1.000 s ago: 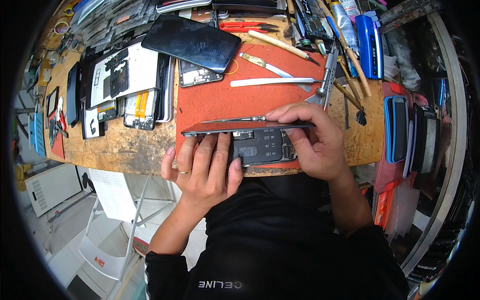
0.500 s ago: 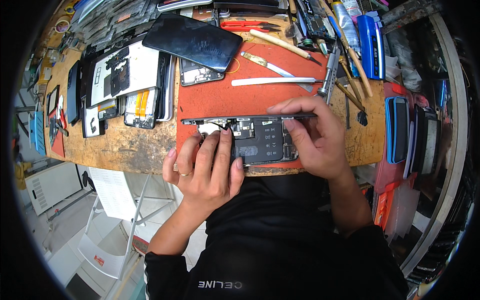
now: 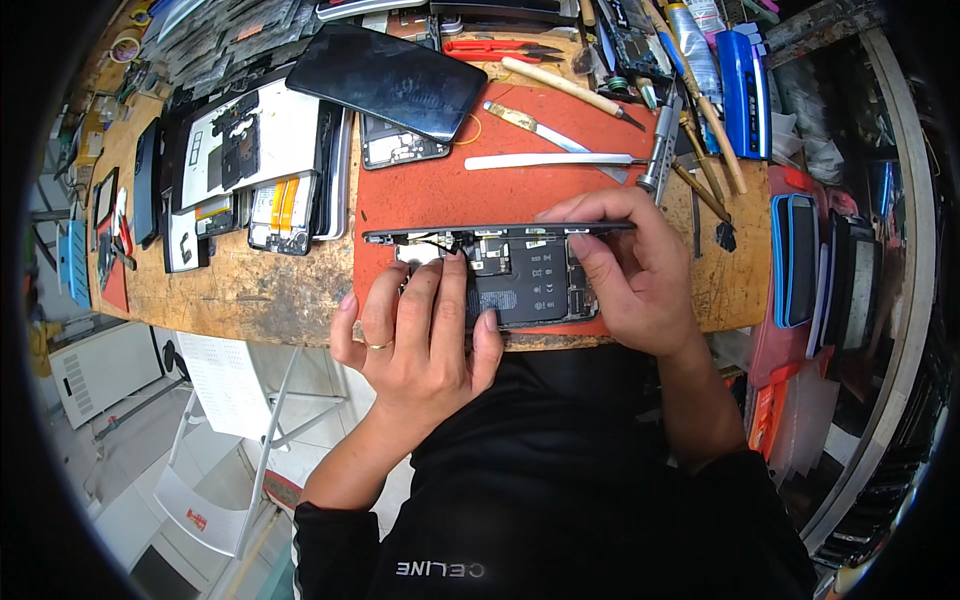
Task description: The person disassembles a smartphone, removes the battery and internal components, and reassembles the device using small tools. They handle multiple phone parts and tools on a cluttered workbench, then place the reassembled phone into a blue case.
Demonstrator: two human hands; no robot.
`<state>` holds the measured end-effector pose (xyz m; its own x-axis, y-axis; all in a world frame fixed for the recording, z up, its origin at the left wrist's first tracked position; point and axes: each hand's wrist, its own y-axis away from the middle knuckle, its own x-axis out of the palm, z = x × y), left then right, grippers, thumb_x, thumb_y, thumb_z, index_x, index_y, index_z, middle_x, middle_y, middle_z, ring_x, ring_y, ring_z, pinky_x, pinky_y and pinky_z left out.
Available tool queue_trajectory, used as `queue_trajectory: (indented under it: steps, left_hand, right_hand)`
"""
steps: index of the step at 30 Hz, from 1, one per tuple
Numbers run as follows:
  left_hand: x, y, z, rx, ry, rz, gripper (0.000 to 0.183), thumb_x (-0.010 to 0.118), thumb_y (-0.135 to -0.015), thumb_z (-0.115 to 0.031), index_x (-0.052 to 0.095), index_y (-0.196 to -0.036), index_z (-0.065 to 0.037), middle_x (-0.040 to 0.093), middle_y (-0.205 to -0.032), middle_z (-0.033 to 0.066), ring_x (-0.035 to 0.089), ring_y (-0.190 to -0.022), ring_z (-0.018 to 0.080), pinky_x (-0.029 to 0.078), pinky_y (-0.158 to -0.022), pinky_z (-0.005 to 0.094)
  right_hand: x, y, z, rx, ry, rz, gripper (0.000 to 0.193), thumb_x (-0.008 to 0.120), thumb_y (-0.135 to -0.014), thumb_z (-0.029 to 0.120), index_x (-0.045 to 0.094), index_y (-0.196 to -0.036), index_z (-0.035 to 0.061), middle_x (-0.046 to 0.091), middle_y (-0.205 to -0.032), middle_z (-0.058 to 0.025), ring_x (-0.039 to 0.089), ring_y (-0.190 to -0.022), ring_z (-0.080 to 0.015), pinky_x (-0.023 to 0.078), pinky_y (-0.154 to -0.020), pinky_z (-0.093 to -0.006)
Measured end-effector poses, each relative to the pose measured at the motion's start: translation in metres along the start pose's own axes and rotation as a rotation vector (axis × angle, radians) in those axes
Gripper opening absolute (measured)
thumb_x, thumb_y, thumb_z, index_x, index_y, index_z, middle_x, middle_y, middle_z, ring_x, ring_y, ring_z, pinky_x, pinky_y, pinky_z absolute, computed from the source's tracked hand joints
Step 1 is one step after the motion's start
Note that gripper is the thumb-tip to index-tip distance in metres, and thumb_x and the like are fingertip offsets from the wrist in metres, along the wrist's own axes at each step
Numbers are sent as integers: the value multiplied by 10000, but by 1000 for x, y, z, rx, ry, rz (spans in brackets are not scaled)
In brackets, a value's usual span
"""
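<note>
An opened smartphone (image 3: 535, 285) lies on the red mat at the bench's near edge, its black battery and circuit parts bared. Its screen panel (image 3: 500, 234) is raised along the far side, tilted up almost on edge. Between thumb and fingers, my right hand (image 3: 645, 275) grips the right end of that panel. My left hand (image 3: 415, 330) rests over the phone's left part, fingers stretched and apart. The index fingertip touches a thin black flex cable (image 3: 452, 248) by the panel. What lies under the left palm is hidden.
Beyond the phone, on the red mat (image 3: 420, 200), lie a white pry stick (image 3: 550, 161), a knife (image 3: 550, 135) and a metal screwdriver (image 3: 660, 150). A dark phone (image 3: 388, 82) rests across another opened one. Stacked phone parts (image 3: 250, 150) stand left; blue-edged cases (image 3: 793, 260) are at right.
My left hand has shifted slightly right, its index fingertip still at the flex cable. My right hand holds the panel much as before.
</note>
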<state>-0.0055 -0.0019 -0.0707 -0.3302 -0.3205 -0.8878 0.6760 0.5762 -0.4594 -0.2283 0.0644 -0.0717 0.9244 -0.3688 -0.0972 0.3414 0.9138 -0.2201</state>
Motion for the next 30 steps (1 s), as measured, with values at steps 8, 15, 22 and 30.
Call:
queue_trajectory:
  steps: [8,15,22,30]
  left_hand:
    - [-12,-18,-4,15,4,60,419,642,-936,-394,828,-1139,-78,732,-1127,50,628,-1246,267,280,-1201,542]
    - [-11,2,0,12,100,21,406,665,-933,-366,825,-1227,-135,737,-1142,22,609,-1260,253,225,-1215,516]
    - [-7,-2,-12,63,115,52,439,690,-945,-367,819,-1317,-172,702,-1165,28,572,-1273,282,209,-1233,526]
    - [-4,-1,-4,117,108,49,416,628,-995,-456,825,-1247,-191,702,-1150,15,595,-1222,239,210,-1214,543]
  right_hand:
    - [1,1,0,12,-9,-18,174,635,-1036,-64,662,-1198,-6,786,-1080,-118,783,-967,-178,615,-847,-319]
    - [0,1,-2,-35,29,-7,190,644,-1026,-61,674,-1206,-6,773,-1065,-111,775,-928,-184,603,-805,-324]
    - [0,0,-1,-60,31,-10,198,644,-1018,-70,676,-1203,-5,770,-1066,-116,782,-926,-191,611,-798,-332]
    - [-2,2,1,-161,111,-1,276,678,-946,-128,686,-1197,-11,777,-1101,-144,801,-951,-250,626,-789,-341]
